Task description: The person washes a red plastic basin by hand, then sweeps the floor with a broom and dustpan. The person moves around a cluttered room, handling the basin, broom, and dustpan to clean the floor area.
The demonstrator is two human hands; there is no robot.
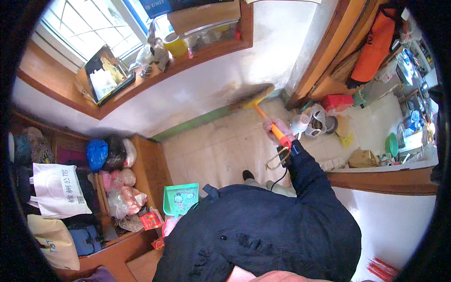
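My right hand (278, 127) grips the orange handle of a hand broom (261, 111), close to its red end with a rope loop (278, 160). The broom's yellowish head reaches the foot of the white wall, beside the green skirting (197, 124). Its bristles are partly blurred. My left hand is out of view. A green dustpan (180, 198) with a cartoon print shows at my left side; its lower end is hidden by my dark jacket (260, 232). Tiled floor (208, 155) lies before me, with one dark shoe (248, 175) on it.
Left stands a wooden cabinet (149, 165) with plastic bags and a white tote bag (58, 190). A window sill (148, 83) above holds a box of papers and a yellow roll (175, 45). Bags and a red box (337, 102) sit by the doorway at right.
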